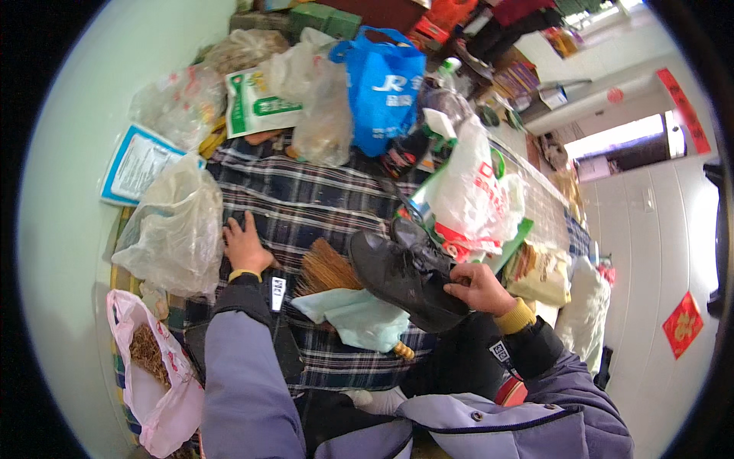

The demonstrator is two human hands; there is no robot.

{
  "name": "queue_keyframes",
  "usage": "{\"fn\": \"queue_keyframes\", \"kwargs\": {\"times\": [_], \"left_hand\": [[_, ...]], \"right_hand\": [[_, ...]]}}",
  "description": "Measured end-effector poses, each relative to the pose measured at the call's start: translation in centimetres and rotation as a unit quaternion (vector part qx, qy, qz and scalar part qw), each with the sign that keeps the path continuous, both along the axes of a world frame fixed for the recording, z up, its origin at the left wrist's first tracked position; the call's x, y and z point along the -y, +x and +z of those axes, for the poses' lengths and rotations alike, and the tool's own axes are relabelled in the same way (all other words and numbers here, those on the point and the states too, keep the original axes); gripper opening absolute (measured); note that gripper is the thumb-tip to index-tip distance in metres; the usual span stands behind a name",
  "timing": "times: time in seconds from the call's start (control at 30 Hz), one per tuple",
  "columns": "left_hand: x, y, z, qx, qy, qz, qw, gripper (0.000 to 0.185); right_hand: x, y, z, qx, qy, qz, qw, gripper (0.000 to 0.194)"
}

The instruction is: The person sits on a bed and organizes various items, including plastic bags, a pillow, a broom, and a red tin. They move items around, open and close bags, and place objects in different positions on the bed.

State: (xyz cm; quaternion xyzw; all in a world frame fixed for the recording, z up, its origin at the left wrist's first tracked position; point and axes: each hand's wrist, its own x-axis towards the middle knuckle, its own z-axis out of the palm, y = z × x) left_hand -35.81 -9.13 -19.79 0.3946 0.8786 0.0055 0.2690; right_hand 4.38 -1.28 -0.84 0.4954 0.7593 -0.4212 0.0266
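Observation:
My right hand pinches a pair of black lace-up shoes near their openings, holding them tilted with the toes to the left. My left hand lies palm down with fingers spread on the dark plaid cloth, close beside a crumpled clear plastic bag. Between my hands rests a straw hand brush, partly behind the shoes. A pale green cloth covers its middle, and a knobbed handle end sticks out below.
A blue tote bag and a green-and-white packet stand at the far side. Right of the shoes is a white-and-red plastic bag beside a spray bottle. A pink bag with brown dried material sits at left, near the wall.

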Motion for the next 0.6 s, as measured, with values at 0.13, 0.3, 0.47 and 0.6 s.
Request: {"fn": "queue_keyframes", "kwargs": {"times": [0.13, 0.3, 0.47, 0.6], "left_hand": [[0.8, 0.1, -0.1, -0.007, 0.030, -0.025, 0.999, 0.132], [0.4, 2.4, 0.9, -0.026, 0.057, -0.013, 0.998, 0.090], [-2.8, 8.5, 6.2, 0.548, 0.289, 0.009, 0.785, 0.052], [-1.6, 15.5, 10.5, 0.637, 0.163, -0.117, 0.745, 0.068]], "right_hand": [[1.4, 3.2, -0.7, -0.104, -0.048, -0.163, 0.980, 0.019], [2.4, 5.7, -0.8, -0.293, -0.184, -0.305, 0.888, 0.009], [2.3, 6.6, -1.6, -0.420, -0.247, -0.334, 0.807, 0.005], [3.1, 6.3, -2.3, -0.489, -0.297, -0.341, 0.746, 0.016]]}}
